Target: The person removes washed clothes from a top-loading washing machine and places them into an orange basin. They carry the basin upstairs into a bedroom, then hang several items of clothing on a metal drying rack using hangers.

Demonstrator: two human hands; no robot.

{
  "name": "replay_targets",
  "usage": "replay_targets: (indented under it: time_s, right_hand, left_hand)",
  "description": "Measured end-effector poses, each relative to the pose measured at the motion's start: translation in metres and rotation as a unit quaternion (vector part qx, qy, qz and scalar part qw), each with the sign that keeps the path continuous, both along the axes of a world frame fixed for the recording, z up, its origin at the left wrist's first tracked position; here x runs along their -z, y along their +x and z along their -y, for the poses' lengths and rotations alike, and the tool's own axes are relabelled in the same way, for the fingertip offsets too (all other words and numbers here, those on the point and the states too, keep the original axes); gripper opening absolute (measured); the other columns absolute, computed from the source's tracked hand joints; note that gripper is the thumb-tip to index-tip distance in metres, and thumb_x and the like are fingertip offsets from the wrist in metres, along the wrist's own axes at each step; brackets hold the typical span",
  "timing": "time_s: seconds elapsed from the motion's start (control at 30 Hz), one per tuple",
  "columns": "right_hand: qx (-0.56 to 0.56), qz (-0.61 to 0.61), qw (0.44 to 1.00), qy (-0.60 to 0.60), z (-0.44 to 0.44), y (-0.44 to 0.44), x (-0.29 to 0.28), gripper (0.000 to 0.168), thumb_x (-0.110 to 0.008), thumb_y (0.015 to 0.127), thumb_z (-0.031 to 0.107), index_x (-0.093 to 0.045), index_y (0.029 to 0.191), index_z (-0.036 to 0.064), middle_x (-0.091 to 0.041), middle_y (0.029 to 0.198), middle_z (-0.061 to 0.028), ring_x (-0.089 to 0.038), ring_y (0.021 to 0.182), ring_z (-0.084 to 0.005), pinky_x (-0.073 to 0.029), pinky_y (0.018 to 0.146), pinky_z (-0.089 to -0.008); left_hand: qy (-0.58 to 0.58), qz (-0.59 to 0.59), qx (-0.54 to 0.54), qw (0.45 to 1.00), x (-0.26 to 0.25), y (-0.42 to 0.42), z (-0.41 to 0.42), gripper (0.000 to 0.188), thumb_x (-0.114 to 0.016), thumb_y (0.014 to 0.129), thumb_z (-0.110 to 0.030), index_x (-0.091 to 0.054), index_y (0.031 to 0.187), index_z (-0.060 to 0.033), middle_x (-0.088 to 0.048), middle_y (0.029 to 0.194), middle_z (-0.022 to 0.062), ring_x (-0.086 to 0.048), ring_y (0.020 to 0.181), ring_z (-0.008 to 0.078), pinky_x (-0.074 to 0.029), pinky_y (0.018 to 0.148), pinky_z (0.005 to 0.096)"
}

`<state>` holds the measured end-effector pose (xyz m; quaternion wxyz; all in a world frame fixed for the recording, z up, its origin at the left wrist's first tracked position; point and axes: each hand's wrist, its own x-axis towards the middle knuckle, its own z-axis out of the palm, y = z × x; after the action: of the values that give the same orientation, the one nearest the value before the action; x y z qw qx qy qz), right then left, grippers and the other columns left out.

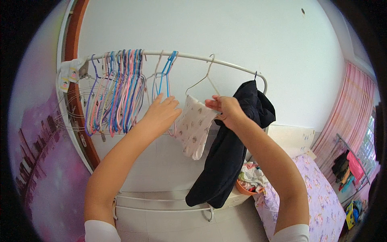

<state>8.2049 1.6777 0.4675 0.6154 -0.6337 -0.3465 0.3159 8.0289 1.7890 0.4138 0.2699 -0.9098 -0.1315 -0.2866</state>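
A small white pair of patterned trousers (195, 127) hangs from a pale wire hanger (208, 75) on the rail. My right hand (228, 110) is at the upper right corner of the trousers, beside the hanger's lower end; whether its fingers pinch the cloth is hard to see. To the left of the trousers is my left hand (163, 113), fingers spread and holding nothing. It partly covers a blue hanger (164, 72) and a pink one. Right behind my right hand, a long dark garment (225, 160) hangs near the rail's end.
Many coloured hangers (121, 93) crowd the left part of the white rail (190, 56). Small socks (71, 72) hang at its left end. An orange basin (246, 189) of clothes stands low at right, beside a bed with a floral cover (314, 193). The rack's lower bars (160, 208) run near the floor.
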Motion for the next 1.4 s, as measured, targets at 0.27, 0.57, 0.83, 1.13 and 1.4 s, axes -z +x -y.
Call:
replay_targets:
  time_s: [0.27,0.57,0.83,1.13,1.4]
  right_hand:
    - [0.07,0.487,0.847,0.203,0.042,0.04,0.031,0.035,-0.05,0.084,0.023,-0.049,0.106,-0.005,-0.055,0.092,-0.016,-0.055,0.088,-0.0217,-0.045,0.073,-0.0297]
    - [0.284,0.488,0.789,0.243,0.158,0.226,0.057,0.019,-0.049,0.082,0.004,-0.054,0.101,0.003,-0.056,0.096,-0.0082,-0.056,0.084,-0.0156,-0.045,0.069,-0.0257]
    - [0.262,0.247,0.918,-0.164,0.237,0.47,0.373,0.016,-0.054,0.073,0.012,-0.061,0.084,0.002,-0.058,0.067,-0.0037,-0.053,0.057,-0.0114,-0.043,0.052,-0.0261]
    - [0.516,-0.201,0.823,-0.127,0.271,0.502,0.572,0.056,-0.07,0.068,0.012,-0.039,0.113,0.0,-0.055,0.084,-0.0138,-0.057,0.056,-0.0226,-0.048,0.043,-0.0315]
    - [0.428,-0.008,0.902,-0.059,0.245,0.556,0.535,0.035,-0.058,0.077,0.029,-0.053,0.093,-0.001,-0.056,0.075,-0.0075,-0.052,0.055,-0.0158,-0.043,0.052,-0.0283]
  left_hand:
    - [-0.042,0.111,0.327,0.937,0.016,-0.035,0.118,0.014,-0.055,0.074,-0.011,-0.062,0.086,-0.0073,-0.059,0.096,0.0086,-0.056,0.095,0.0238,-0.042,0.086,0.0409]
    - [-0.362,-0.003,0.463,0.809,0.135,0.064,0.189,0.017,-0.06,0.063,-0.001,-0.062,0.079,-0.0039,-0.062,0.087,0.0085,-0.061,0.078,0.0217,-0.051,0.068,0.031]
    - [-0.581,-0.051,0.341,0.737,0.178,0.176,0.232,0.022,-0.056,0.066,0.006,-0.062,0.086,0.0002,-0.062,0.09,0.0106,-0.062,0.076,0.0234,-0.05,0.068,0.03]
    - [-0.671,-0.096,0.12,0.725,0.188,0.227,0.252,0.018,-0.052,0.073,0.006,-0.063,0.085,-0.0007,-0.063,0.088,0.0134,-0.062,0.08,0.0214,-0.049,0.068,0.0288]
    - [-0.684,-0.083,0.133,0.712,0.207,0.248,0.254,0.016,-0.054,0.076,0.002,-0.062,0.088,-0.0038,-0.061,0.09,0.014,-0.06,0.083,0.0263,-0.047,0.069,0.0311]
